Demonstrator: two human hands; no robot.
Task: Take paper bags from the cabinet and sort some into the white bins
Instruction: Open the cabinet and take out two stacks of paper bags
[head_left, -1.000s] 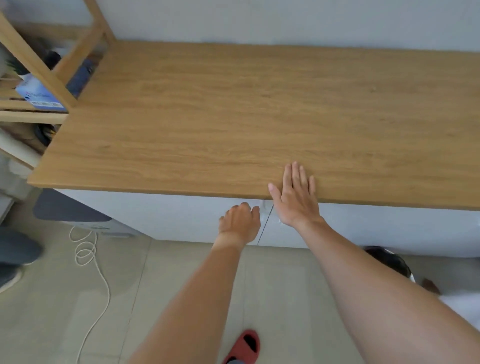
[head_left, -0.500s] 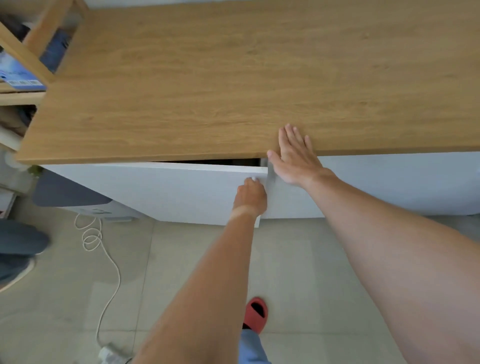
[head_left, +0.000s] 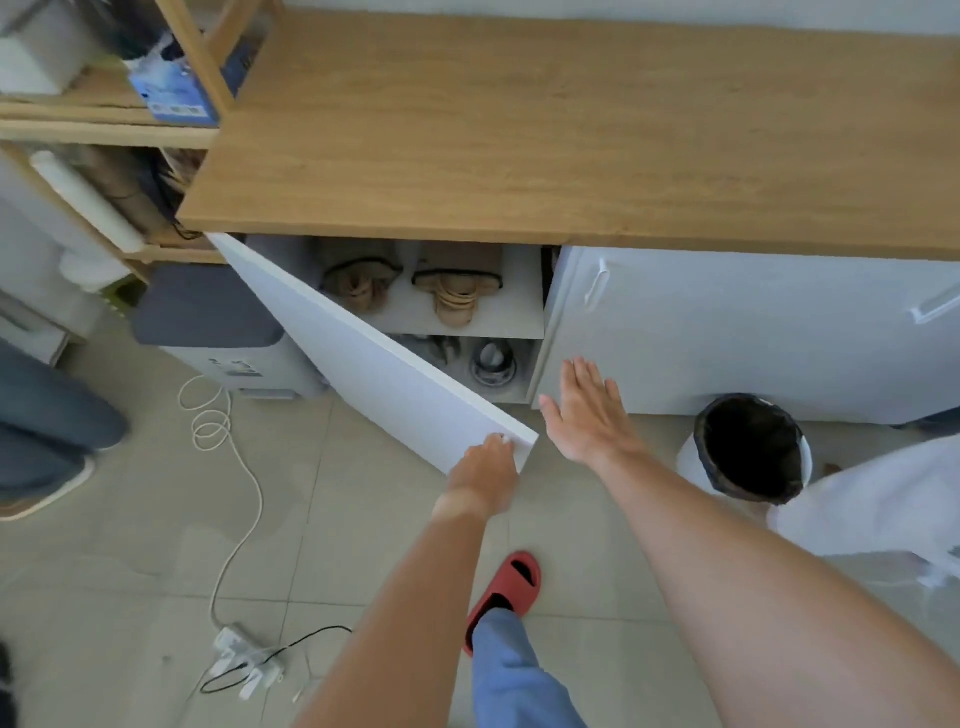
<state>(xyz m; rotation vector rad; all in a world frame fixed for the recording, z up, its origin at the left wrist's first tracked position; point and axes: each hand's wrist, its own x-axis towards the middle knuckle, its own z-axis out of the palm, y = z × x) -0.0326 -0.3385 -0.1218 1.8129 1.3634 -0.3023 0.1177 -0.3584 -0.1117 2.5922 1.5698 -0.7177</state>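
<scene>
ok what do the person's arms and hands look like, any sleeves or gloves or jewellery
Both forearms are bare as far as the frame shows: no sleeves reach into view. The left hand and right hand wear no gloves, and no watch, bracelet or ring is visible. The left wrist shows a band of different tone. Nails on the fingers are too blurred to judge.

No text can be read anywhere: the blue package (head_left: 174, 88) on the wooden shelf (head_left: 104, 130) bears small print, and the grey-topped appliance (head_left: 234, 353) carries a small label, but both are too blurred to make out.
</scene>
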